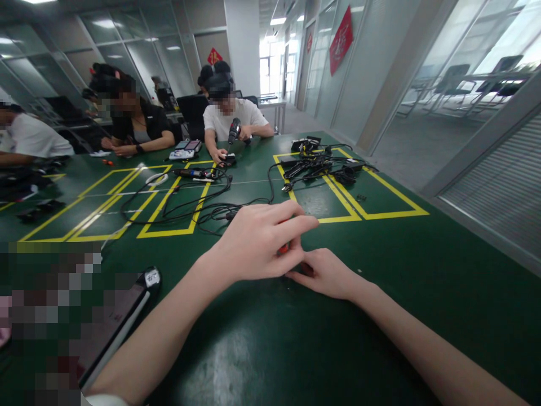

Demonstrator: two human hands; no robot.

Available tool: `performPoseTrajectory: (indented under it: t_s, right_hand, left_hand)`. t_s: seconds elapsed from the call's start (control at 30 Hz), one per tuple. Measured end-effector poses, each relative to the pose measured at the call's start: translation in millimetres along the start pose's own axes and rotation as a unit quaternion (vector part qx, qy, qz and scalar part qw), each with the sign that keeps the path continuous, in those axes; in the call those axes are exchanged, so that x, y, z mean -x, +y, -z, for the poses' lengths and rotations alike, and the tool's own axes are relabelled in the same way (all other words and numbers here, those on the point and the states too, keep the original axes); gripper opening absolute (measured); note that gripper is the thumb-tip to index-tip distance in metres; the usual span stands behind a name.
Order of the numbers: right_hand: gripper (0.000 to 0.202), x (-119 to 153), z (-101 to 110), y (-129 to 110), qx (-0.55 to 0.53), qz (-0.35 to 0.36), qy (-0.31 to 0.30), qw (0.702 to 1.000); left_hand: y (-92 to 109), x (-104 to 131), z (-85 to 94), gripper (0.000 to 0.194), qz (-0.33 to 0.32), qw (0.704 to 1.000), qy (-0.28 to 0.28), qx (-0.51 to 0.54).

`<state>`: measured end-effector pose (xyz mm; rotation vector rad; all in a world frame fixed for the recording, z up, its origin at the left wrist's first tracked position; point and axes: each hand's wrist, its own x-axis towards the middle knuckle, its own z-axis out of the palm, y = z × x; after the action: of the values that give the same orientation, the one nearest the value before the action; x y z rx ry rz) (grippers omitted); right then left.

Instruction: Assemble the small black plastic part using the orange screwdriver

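My left hand (266, 239) is raised over the green table near the middle of the view, its fingers curled around a small red object (283, 248) that shows only in part between them. Just right of it and lower, my right hand (329, 273) has its fingertips pinched against the left hand's fingertips. What the right fingers hold, if anything, is hidden. Behind my left hand, black cables (211, 214) lie looped on the table.
A heap of black cables and adapters (313, 163) lies inside yellow tape at the back right. Across the table (262, 349), a person in white holds a drill (234, 131). A tablet-like device (114, 321) is at the left.
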<state>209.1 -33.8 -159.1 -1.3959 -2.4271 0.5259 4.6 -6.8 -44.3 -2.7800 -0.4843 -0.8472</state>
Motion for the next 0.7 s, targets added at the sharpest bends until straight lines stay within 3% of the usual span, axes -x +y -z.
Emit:
performPoseTrajectory:
  t_s: [0.23,0.43,0.7]
  right_hand:
    - [0.023,-1.0,3.6,-2.6,-0.001,-0.010,-0.016,1.000]
    - [0.024,-0.4,-0.3,0.0,-0.005,0.002,0.007,1.000]
    - [0.023,-1.4,2.5,-3.0,0.007,-0.010,-0.017,1.000]
  left_hand:
    - [-0.6,0.5,-0.6,0.032,0.000,0.999,-0.002,-0.036]
    - [0.3,-0.7,0.2,0.032,-0.010,1.000,-0.009,-0.005]
    - [-1.5,0.2,-5.0,0.029,0.000,1.000,0.013,-0.025]
